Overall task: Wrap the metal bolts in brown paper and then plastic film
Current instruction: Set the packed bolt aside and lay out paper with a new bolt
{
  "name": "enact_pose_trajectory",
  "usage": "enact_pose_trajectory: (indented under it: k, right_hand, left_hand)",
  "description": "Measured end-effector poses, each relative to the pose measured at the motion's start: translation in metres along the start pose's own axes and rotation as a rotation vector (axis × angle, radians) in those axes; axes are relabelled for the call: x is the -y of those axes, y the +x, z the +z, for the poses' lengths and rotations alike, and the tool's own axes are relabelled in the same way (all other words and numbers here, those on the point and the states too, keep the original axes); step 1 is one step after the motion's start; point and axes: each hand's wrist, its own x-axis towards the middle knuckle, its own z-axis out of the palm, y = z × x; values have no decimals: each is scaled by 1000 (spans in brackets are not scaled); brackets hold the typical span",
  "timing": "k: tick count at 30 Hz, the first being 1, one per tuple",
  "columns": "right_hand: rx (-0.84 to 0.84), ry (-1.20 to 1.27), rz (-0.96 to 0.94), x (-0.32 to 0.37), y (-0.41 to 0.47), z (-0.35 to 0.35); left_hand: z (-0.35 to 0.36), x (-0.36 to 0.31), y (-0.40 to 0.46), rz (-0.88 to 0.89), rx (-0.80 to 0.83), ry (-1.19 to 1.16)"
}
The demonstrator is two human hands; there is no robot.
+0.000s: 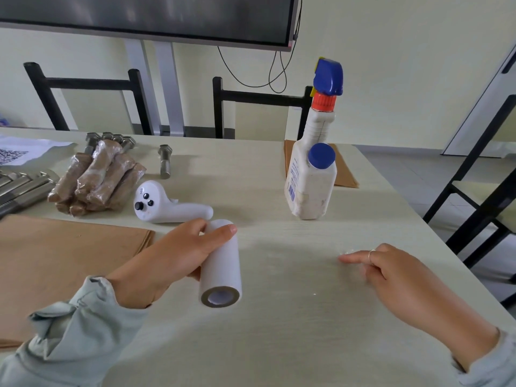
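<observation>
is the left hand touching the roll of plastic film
Touching. The head view shows the left hand gripping the roll of plastic film, its fingers curled over the top of the roll.

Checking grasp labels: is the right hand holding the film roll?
No, the left hand grips the film roll; the right hand holds nothing visible.

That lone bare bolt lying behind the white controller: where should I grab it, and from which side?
Pinch the bare bolt at mid-shank, coming from above. It lies flat, hex head away from you, threaded end nearer, with open table on both sides. Probably use the right hand; the left hand holds the film roll.
</observation>
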Motion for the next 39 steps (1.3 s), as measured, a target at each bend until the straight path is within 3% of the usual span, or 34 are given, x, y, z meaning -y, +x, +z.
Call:
enact_pose_trajectory:
  k: [2, 6, 9, 11, 19, 23, 26, 29, 32, 35, 39]
  right_hand:
    - [20, -41, 16, -2, 1, -6]
    - [-235, 13, -95, 15, 8, -12]
    - [27, 13, -276, 39, 15, 10]
    - [169, -123, -268, 37, 18, 26]
    - [215, -236, -223, 28, 20, 35]
    - [216, -240, -218, 30, 20, 32]
    - [235, -248, -208, 32, 20, 33]
    - [246, -255, -204, 32, 21, 33]
    - [221, -241, -208, 31, 19, 33]
    - [235, -231, -210, 31, 19, 31]
    - [280, -245, -204, 31, 19, 29]
  left_hand:
    - [3, 2, 1, 8, -43, 47]
    - [7, 0, -3, 39, -55, 84]
    - [10, 0, -5, 67, -39, 158]
    - [9, 0, -5, 91, -49, 232]
    - [-12, 4, 2, 129, -53, 436]
    - [-28, -4, 0, 192, -178, 571]
    - [-3, -22, -7, 406, -336, 639]
    - [55, -33, -15, 547, -204, 684]
    - [82, -20, -15, 402, -54, 997]
    - [58, -5, -14, 413, -78, 1219]
    - [1, 12, -20, 387, -98, 1314]
